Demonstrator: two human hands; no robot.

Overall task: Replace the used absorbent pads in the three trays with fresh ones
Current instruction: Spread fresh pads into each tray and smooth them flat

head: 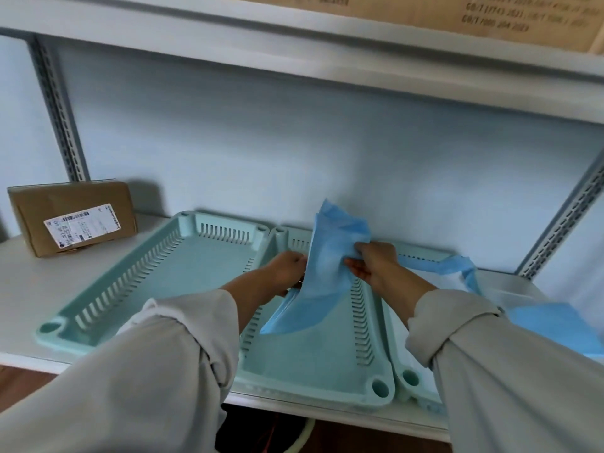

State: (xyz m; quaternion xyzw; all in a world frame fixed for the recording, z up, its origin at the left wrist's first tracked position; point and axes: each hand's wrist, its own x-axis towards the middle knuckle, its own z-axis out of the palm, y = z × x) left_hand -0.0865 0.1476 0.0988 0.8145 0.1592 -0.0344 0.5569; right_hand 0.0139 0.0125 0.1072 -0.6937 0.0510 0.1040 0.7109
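We hold a blue pad (330,266) up with both hands. Our right hand (376,264) pinches its right side, with the fingers curled into the soft sheet. Our left hand (287,271) grips its left edge, though the pad hides most of those fingers. The pad is crumpled and stands up tall. Its bottom end hangs down into the middle tray (313,361).

Three pale green trays sit side by side on the white shelf (29,282). The left tray (183,256) has slots along its walls, and we see no pad in it. The right tray (421,253) is mostly hidden behind our right sleeve (510,380). Another blue pad (555,322) lies over that tray and spills out past it to the right.

Our left sleeve (147,371) is pale grey too. A brown cardboard box (72,217) with a white label stands at the left end of the shelf, well apart from the trays.
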